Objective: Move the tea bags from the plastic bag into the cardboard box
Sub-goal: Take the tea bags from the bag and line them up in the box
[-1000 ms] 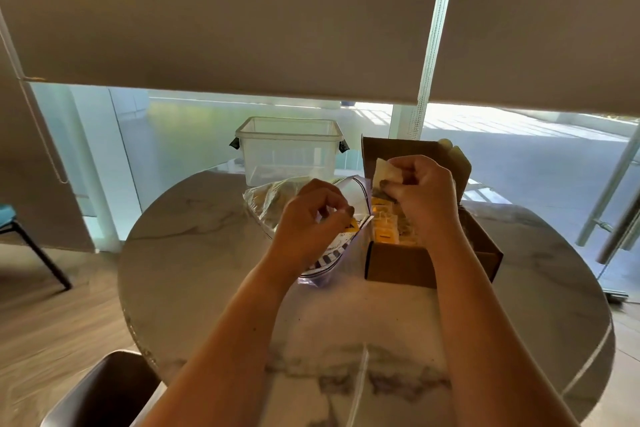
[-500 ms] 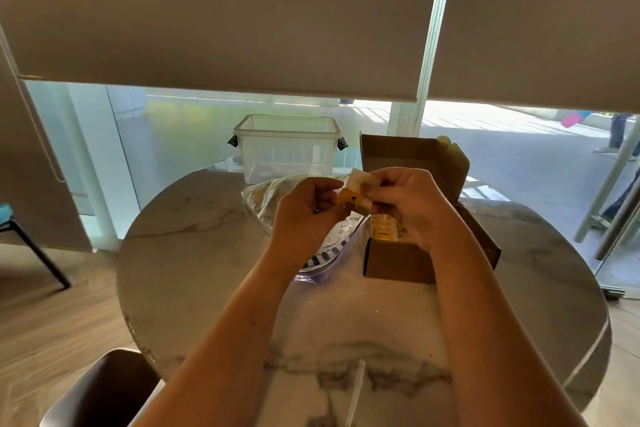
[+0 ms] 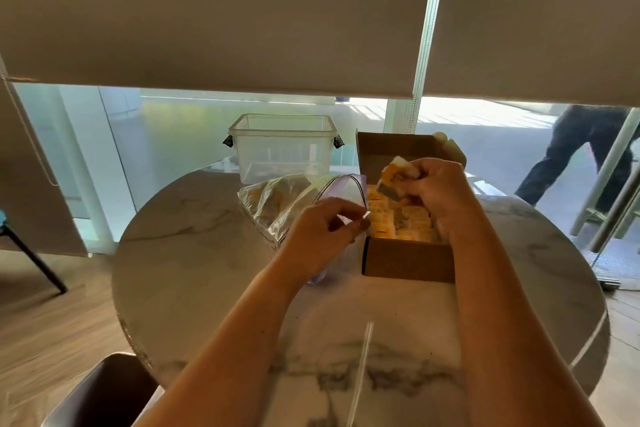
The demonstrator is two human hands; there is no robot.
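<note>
Several tea bags [image 3: 398, 177] are bunched in our right hand [image 3: 438, 189], raised just above the far end of the cardboard box [image 3: 408, 258]. The right fingers [image 3: 414, 188] are curled round the bunch and pinching it; the bags stick out up and to the left of the knuckles, long axis tilted. The open box lies directly below and toward us from that grip, so the coming move, in our judgement, is a short lowering, with the right hand plainly the nearer one. Rows of yellow tea bags already fill much of the box; we cannot tell where a gap remains.

Our left hand [image 3: 327, 229] is at the mouth of the plastic bag [image 3: 277, 199], just left of the box. Its fingers are curled and pinching the bag's edge, holding the mouth toward the box. More tea bags show through the plastic, so we judge the task unfinished.

Both containers rest on the round marble counter [image 3: 194, 253]. A clear plastic tub [image 3: 282, 149] stands behind the bag. Beyond the window, a person's legs [image 3: 571, 152] are visible.
</note>
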